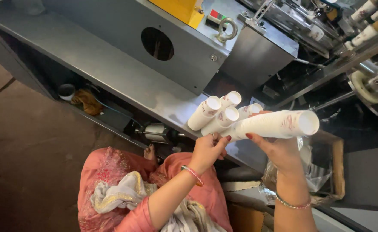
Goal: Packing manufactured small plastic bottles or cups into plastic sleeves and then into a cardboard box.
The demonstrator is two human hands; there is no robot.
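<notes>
Centrally in the frame, both hands are gripping stacks of white paper cups held out above a grey metal machine. The left hand [208,148], just below the middle of the frame, is closing its fingers around the bottom ends of four short cup stacks [219,114], which are fanning upward and to the right with their open mouths showing. The right hand [279,150], just right of centre, is clamping thumb and fingers on a longer cup stack [275,124] that is lying nearly level, its open end pointing toward the right of the frame. The near end of the longer stack is sitting right beside the short stacks, close to the left hand's fingers; whether they are touching I cannot tell. Each wrist is wearing a bangle.

Behind the cups, the machine's sloping metal ledge [111,71] is running from the upper left toward the lower right, with a round hole [157,43] in the panel above it and a yellow block [180,8] at the top edge. Below the right hand, a crumpled clear plastic bag [313,176] is sitting inside a wooden crate [338,167]. At the lower left, pink clothing [107,172] is covering the person's lap above the brown floor [25,150].
</notes>
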